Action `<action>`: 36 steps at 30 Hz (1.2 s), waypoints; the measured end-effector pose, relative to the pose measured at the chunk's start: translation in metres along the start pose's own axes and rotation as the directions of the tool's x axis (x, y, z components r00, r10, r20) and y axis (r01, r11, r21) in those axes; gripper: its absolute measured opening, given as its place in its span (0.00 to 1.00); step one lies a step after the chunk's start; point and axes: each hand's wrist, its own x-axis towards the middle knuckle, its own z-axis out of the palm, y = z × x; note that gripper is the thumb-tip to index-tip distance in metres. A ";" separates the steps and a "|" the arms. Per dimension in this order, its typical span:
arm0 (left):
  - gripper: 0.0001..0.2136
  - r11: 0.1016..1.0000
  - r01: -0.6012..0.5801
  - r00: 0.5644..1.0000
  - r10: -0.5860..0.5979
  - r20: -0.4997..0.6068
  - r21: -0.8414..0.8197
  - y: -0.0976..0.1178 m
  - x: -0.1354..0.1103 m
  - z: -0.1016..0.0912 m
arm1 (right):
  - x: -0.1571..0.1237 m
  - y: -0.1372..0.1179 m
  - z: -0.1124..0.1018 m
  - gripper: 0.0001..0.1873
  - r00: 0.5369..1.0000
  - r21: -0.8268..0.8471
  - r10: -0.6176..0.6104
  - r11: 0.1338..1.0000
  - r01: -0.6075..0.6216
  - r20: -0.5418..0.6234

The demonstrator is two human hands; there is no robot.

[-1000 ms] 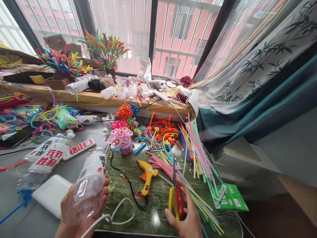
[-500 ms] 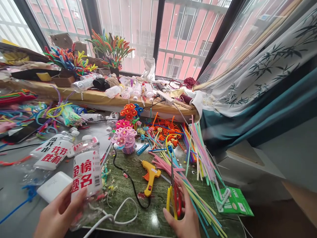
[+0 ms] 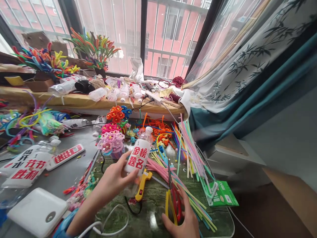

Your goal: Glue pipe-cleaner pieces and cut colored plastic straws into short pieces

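Cluttered green tabletop (image 3: 155,195) | bottle (image 3: 139,155) clamped in my left hand (image 3: 120,175), long axis slanting away and rightward, cap farthest, partly hiding the yellow glue gun (image 3: 143,188) on my feed | scissors (image 3: 169,191) right of the bottle, blades pointing away, nearer my right hand (image 3: 186,219), which brackets the handles; whether clamped, I cannot tell

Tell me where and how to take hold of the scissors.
The scissors are probably best taken by their red and yellow handles, coming from the near side, because these loops face the wearer while the slim blades point away.
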 end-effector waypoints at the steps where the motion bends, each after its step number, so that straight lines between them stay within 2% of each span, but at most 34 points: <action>1: 0.29 0.997 -0.016 1.000 0.016 0.007 0.076 0.006 0.013 0.005 | -0.001 0.001 -0.001 0.45 1.000 0.014 0.011 1.000 -0.011 0.001; 3: 0.27 0.923 -0.017 0.999 0.035 -0.042 0.385 0.016 0.039 0.015 | -0.002 0.005 -0.003 0.46 0.999 0.036 0.039 0.999 -0.039 0.006; 4: 0.28 0.891 -0.009 0.997 0.044 -0.066 0.454 0.020 0.052 0.020 | -0.003 0.006 -0.005 0.46 0.999 0.033 0.051 0.998 -0.051 0.000; 8: 0.26 0.823 -0.029 0.991 0.096 -0.089 0.567 0.033 0.097 0.036 | -0.003 0.010 -0.008 0.47 0.995 0.008 0.093 0.996 -0.093 -0.030; 12: 0.26 0.791 -0.101 0.985 0.165 -0.051 0.604 0.041 0.123 0.047 | 0.001 0.009 -0.012 0.49 0.995 0.014 0.087 0.996 -0.087 -0.056; 16: 0.28 0.788 -0.122 0.979 0.197 -0.059 0.603 0.040 0.132 0.046 | 0.006 0.010 -0.015 0.50 0.994 -0.002 0.083 0.996 -0.084 -0.071; 22: 0.28 0.855 -0.106 0.973 0.194 -0.122 0.508 0.018 0.126 0.016 | 0.012 0.016 -0.015 0.48 0.984 0.014 0.157 0.988 -0.157 -0.079; 25: 0.30 0.895 -0.053 0.960 0.168 -0.225 0.444 0.014 0.125 0.007 | 0.014 0.015 -0.014 0.47 0.986 0.015 0.154 0.988 -0.153 -0.059; 28: 0.30 0.896 0.062 0.922 0.117 -0.368 0.440 0.023 0.130 0.009 | 0.015 0.011 -0.013 0.50 0.991 0.041 0.129 0.991 -0.127 -0.045; 31: 0.29 0.803 0.138 0.876 0.174 -0.450 0.579 0.036 0.140 0.017 | 0.015 0.009 -0.012 0.49 0.989 0.049 0.133 0.990 -0.130 -0.060; 34: 0.27 0.632 0.079 0.861 0.346 -0.372 0.771 0.048 0.155 0.021 | 0.015 0.009 -0.011 0.49 0.987 0.047 0.148 0.988 -0.145 -0.065; 36: 0.27 0.571 0.012 0.860 0.413 -0.300 0.821 0.054 0.167 0.021 | 0.015 0.009 -0.012 0.49 0.986 0.055 0.153 0.987 -0.150 -0.063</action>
